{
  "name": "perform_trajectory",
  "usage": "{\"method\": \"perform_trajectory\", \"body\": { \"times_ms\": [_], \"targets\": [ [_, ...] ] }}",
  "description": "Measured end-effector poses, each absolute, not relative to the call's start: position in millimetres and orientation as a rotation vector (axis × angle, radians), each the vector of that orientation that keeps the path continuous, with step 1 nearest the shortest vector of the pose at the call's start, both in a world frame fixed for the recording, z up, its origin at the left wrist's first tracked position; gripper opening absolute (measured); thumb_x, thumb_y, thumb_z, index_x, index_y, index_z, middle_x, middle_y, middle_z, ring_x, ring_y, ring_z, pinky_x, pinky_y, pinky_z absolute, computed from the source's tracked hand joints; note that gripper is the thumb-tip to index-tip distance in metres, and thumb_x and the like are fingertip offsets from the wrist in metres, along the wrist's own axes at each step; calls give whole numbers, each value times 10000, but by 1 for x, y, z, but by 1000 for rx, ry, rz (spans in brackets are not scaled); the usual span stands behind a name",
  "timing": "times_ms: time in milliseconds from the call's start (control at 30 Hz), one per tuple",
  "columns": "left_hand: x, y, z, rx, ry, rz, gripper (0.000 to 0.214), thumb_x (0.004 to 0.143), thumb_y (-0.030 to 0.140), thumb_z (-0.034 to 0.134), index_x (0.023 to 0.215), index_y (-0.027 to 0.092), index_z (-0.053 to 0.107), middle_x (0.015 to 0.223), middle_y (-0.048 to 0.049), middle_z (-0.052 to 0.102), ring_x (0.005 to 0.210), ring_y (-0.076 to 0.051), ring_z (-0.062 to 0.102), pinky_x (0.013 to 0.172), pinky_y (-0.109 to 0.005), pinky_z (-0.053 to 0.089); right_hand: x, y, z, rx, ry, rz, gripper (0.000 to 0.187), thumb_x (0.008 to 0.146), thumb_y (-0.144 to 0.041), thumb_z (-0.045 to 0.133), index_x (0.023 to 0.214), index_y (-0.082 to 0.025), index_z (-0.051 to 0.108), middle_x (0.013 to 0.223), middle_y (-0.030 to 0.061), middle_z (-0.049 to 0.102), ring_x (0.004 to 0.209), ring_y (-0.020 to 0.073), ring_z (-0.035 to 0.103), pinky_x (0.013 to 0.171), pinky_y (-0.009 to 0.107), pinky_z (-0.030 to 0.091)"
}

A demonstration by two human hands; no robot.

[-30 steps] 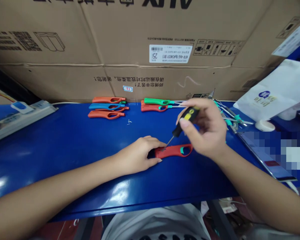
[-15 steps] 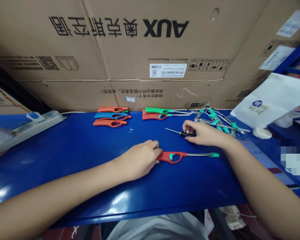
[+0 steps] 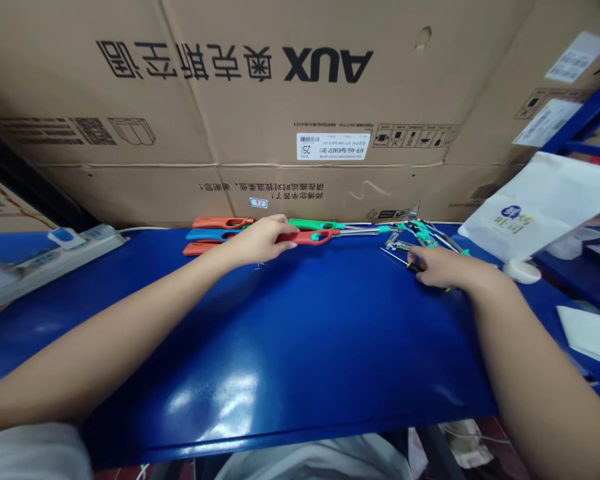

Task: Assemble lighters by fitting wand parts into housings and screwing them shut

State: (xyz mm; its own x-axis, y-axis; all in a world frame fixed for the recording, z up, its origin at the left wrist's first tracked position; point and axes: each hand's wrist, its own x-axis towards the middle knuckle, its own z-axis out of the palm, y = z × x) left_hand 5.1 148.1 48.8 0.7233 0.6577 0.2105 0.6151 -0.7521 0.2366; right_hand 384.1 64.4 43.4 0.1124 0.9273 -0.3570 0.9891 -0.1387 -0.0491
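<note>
My left hand point(image 3: 260, 241) pinches the handle end of a red long-nosed lighter point(image 3: 307, 237) at the back of the table. Its metal tube points right and ends in a teal tip. Just behind it lies a green lighter point(image 3: 313, 224). Left of that hand are loose handle shells: an orange one point(image 3: 215, 223), a blue one point(image 3: 207, 234) and another orange one point(image 3: 197, 249), partly covered by my forearm. My right hand point(image 3: 440, 267) is closed around a black-handled screwdriver point(image 3: 413, 267), its thin shaft pointing left. Metal tubes with teal parts point(image 3: 423, 232) lie just behind it.
A large cardboard box point(image 3: 260, 140) stands along the table's back edge. On the left is a white power strip point(image 3: 80, 253). A white paper bag point(image 3: 535, 200), a round white object point(image 3: 523, 270) and folded white paper point(image 3: 587, 330) are on the right of the blue table point(image 3: 330, 353).
My left hand has carried the red lighter from the table's middle back to the green lighter. My right hand, still holding the screwdriver, has shifted right, close to the tubes.
</note>
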Motion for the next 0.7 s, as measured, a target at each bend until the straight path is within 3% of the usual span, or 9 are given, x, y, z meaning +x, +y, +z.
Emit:
{"method": "perform_trajectory", "body": {
  "times_ms": [100,267,400,500,600,700],
  "targets": [
    [16,165,43,2799,1048,447,244,935,294,565,1033,140,728,994,-98,618,875,-226,627,800,-340,497,377,62,46,2178,1900,-418,348,640,-92,592,961,-223,557,851,56,669,660,206,627,508,272,364],
    [30,186,32,2858,1043,494,276,932,244,543,1117,125,711,1018,-116,608,964,-253,607,862,-364,484,373,59,48,2167,1916,-374,328,664,-108,584,971,-220,557,792,49,673,567,192,600,501,283,367],
    [33,197,30,2896,1007,527,283,950,233,505,1074,91,716,1016,-146,600,974,-276,586,885,-409,477,376,59,46,2142,1991,-309,265,688,-132,602,937,-218,584,793,61,682,606,217,625,512,295,405],
    [34,195,30,2901,958,567,273,955,224,507,1085,95,709,1038,-150,602,999,-278,577,916,-421,475,376,62,43,2138,2092,-192,266,767,-248,631,1028,-198,624,1005,136,690,850,302,678,640,352,494],
    [33,181,30,2881,894,612,279,968,235,508,1138,108,689,1076,-146,603,1057,-280,568,949,-422,476,373,65,44,2200,2309,78,517,857,-374,607,1324,-166,532,1298,213,585,1198,390,580,884,461,509],
    [27,161,30,2833,832,634,290,986,281,507,1167,127,673,1093,-133,608,1062,-263,581,957,-412,491,371,66,46,2187,2627,360,479,900,-351,579,1340,-167,536,1328,195,590,1222,371,571,963,479,487]
  ]
}}
